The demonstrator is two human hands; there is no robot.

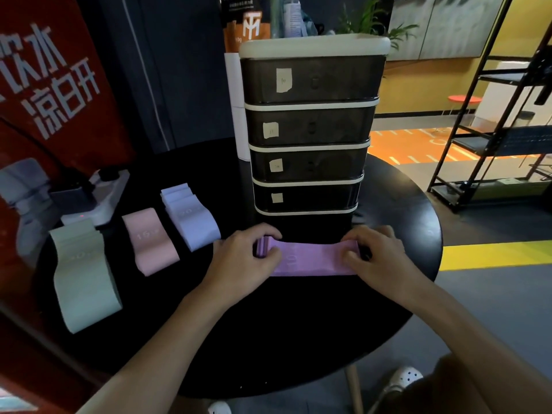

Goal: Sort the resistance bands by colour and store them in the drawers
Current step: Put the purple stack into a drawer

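1. Purple bands (310, 258): a flat folded stack with several layers showing at its left end. It lies crosswise on the black table (298, 324), just in front of the base of the drawer tower (310, 127).
2. Left grip (248, 249): fingers curled over the stack's left end and clamped on it.
3. Right grip (376, 252): fingers curled round the right end, likewise clamped on the stack.
4. Handling, my estimate: light, soft and floppy, with elastic fabric that sags in the middle if lifted by one end. The layers will likely slide and fan apart, so I would hold both folded ends, thumbs beneath, and press the layers together.
5. Drawer tower: dark drawers with white rims, all of which look closed. Each carries a small paper label (283, 80), and I cannot read the writing.
6. Next step, as I judge it: one grip must let go to pull a drawer open, so the other should pinch mid-stack.
7. Other stacks, well to the left: green bands (83, 273), pink bands (152, 243) and lavender bands (191, 216), side by side and not touching.
8. Power strip (98, 201): behind the green bands.
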